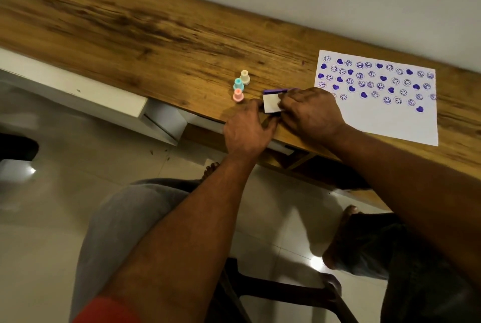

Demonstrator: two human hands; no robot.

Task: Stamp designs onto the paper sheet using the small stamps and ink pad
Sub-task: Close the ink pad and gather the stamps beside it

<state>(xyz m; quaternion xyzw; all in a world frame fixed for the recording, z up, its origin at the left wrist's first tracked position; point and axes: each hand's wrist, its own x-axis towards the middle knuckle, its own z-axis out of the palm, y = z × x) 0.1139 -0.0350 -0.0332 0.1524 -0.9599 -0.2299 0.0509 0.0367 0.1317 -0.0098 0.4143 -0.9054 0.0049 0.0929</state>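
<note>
The right hand hides part of the ink pad and paper sheet.

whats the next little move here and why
Probably press the white lid down onto the purple ink pad. The left hand and right hand both hold it, neither holds a stamp, the three stamps stand together beside it, and the paper sheet already carries many prints. The lid could be opening instead.

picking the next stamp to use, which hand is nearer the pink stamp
Left. The left hand lies just right of the pink stamp; the right hand is farther right, at the ink pad.
</note>
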